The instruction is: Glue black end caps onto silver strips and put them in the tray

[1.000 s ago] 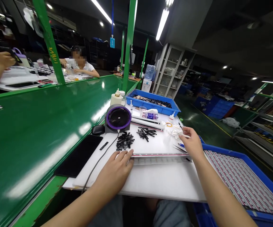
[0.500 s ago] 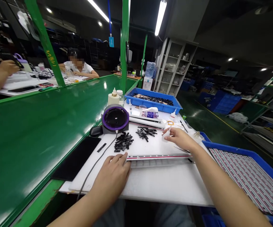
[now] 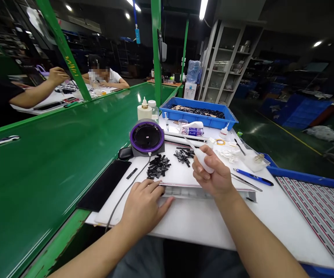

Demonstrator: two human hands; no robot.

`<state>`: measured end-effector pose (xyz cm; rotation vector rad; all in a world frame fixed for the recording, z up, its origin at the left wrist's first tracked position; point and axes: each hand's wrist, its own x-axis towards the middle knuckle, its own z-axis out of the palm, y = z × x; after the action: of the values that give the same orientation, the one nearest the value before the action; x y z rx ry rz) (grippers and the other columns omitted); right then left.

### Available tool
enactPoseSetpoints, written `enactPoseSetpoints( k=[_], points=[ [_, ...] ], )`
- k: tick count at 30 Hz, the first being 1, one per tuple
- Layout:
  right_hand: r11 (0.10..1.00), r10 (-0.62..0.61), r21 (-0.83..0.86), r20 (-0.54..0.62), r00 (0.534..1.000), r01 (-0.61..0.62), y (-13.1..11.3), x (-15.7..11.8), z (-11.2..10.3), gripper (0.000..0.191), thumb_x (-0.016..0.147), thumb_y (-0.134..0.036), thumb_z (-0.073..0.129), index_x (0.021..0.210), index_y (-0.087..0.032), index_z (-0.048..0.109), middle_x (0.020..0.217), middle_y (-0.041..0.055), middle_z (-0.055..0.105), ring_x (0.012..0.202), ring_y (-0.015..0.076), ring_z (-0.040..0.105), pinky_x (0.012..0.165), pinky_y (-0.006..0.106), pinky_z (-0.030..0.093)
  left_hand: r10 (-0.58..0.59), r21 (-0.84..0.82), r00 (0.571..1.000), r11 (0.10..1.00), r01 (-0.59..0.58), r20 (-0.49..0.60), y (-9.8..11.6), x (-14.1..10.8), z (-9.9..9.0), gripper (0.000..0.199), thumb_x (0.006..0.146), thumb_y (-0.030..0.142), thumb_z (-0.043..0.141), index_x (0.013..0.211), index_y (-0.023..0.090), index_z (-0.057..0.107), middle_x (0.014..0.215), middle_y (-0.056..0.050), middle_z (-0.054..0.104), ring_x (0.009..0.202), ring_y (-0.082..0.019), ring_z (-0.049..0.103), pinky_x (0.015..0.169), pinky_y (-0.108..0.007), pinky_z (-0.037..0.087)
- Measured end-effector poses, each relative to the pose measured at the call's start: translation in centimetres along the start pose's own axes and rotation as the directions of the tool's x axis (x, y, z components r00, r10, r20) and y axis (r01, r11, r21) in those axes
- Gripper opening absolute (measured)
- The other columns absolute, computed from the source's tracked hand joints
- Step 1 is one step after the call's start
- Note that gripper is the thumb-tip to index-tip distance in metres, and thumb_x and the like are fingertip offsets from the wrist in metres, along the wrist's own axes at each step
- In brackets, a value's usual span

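My right hand (image 3: 213,172) is closed around a small white squeeze bottle (image 3: 204,160). Its long thin nozzle points up and to the left, above the table. My left hand (image 3: 144,202) holds the left end of a long white strip (image 3: 184,189), fingers over its far edge and thumb apart on the near side. The strip lies across the table with its hollow, translucent side turned toward me. Beyond it are two piles of small black pieces, a left pile (image 3: 159,166) and a right pile (image 3: 183,155). One black piece (image 3: 131,173) lies alone on the left.
A round purple-rimmed device (image 3: 147,137) with a cable stands behind the piles. Farther back is a blue bin (image 3: 196,116) of black parts. To the right lie a blue pen (image 3: 253,177), tweezers (image 3: 246,181) and a tray of strips (image 3: 314,216). Co-workers sit beyond the green partition (image 3: 97,127).
My right hand has lifted the squeeze bottle off the tabletop and brought it nearer, nozzle tilted left. The strip has rolled so its red-lined face shows less. The view has shifted.
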<state>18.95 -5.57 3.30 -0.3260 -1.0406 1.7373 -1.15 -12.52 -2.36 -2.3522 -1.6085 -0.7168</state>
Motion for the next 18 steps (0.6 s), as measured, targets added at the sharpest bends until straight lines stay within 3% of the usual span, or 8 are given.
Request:
enactPoseSetpoints(
  k=[4,7,9,11,15,18],
  points=[
    [1.0,0.008,0.004,-0.132,0.991,-0.007,0.5,-0.2,0.3,0.025,0.074,-0.04,0.07,0.089,-0.022,0.061,0.055,-0.0077,0.035,0.044,0.0063,0.024,0.04,0.018,0.019,-0.002,0.0,1.0,1.0,0.002,-0.013,0.1,0.1,0.0,0.024,0.085,0.042,0.059,0.078,0.02,0.066,0.096,-0.004,0.073,0.093,-0.027,0.061,0.076,-0.041,0.043],
    [0.956,-0.168,-0.273,-0.205,0.964,0.108,1.6,-0.6,1.0,0.028,0.083,-0.047,0.062,0.077,-0.019,0.061,0.052,-0.0072,0.034,0.043,0.0063,0.026,0.04,0.021,0.021,0.001,-0.002,1.0,1.0,-0.001,-0.016,0.0,0.0,0.0,0.025,0.084,0.043,0.06,0.079,0.02,0.066,0.095,-0.004,0.073,0.091,-0.025,0.062,0.075,-0.04,0.043],
    [0.83,-0.339,-0.513,-0.154,0.928,0.218,2.4,-1.3,1.6,0.028,0.085,-0.043,0.062,0.072,-0.018,0.061,0.053,-0.005,0.042,0.045,0.007,0.034,0.042,0.022,0.027,0.006,-0.005,1.0,1.0,-0.006,-0.023,0.0,-0.1,0.1,0.025,0.084,0.044,0.061,0.078,0.02,0.066,0.093,-0.004,0.073,0.09,-0.025,0.063,0.075,-0.039,0.043],
    [0.663,-0.428,-0.689,-0.026,0.904,0.294,3.0,-1.9,2.1,0.023,0.085,-0.036,0.064,0.072,-0.018,0.063,0.057,-0.0022,0.052,0.049,0.0086,0.044,0.046,0.023,0.034,0.006,-0.005,1.0,1.0,-0.007,-0.026,0.0,-0.2,0.1,0.025,0.083,0.044,0.062,0.078,0.021,0.066,0.092,-0.004,0.074,0.089,-0.024,0.063,0.075,-0.039,0.043],
    [0.371,-0.464,-0.844,0.194,0.864,0.388,4.0,-2.5,2.7,0.019,0.085,-0.028,0.062,0.071,-0.017,0.064,0.063,0.0021,0.062,0.056,0.0124,0.055,0.054,0.026,0.042,-0.008,-0.003,1.0,1.0,0.008,-0.009,0.0,-0.4,0.2,0.025,0.084,0.044,0.059,0.084,0.021,0.068,0.093,-0.003,0.074,0.091,-0.025,0.063,0.074,-0.039,0.042],
    [0.264,-0.461,-0.878,0.25,0.851,0.4,4.6,-2.2,2.9,0.024,0.087,-0.028,0.057,0.067,-0.017,0.062,0.061,0.003,0.063,0.054,0.0126,0.055,0.053,0.026,0.043,-0.013,0.003,1.0,1.0,0.013,-0.015,0.0,-0.4,0.3,0.025,0.084,0.043,0.059,0.084,0.02,0.068,0.094,-0.005,0.073,0.092,-0.025,0.063,0.075,-0.04,0.042]
  ],
)
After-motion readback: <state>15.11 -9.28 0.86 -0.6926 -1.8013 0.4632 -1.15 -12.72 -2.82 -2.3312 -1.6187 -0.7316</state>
